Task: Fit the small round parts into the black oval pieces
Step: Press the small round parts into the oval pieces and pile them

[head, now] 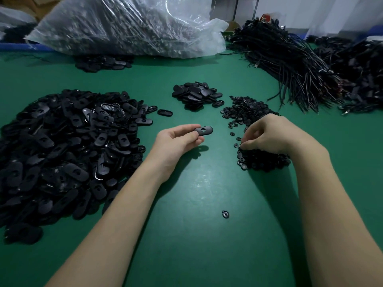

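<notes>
My left hand [178, 139] pinches one black oval piece [204, 130] above the green table, its holed face turned up. To its right, my right hand [267, 134] is curled over the pile of small round parts [248, 112], fingertips down among them at the pile's near edge; whether they pinch a part is hidden. A large heap of black oval pieces [68, 146] lies at the left. A smaller stack of oval pieces [196, 95] sits behind the hands. One lone round part [225, 214] lies on the table near me.
A clear plastic bag [128, 25] full of black parts lies at the back, with some ovals [101, 63] spilled under it. Bundles of black cables [294, 59] fill the back right. Bare green table [207, 245] spreads between my forearms.
</notes>
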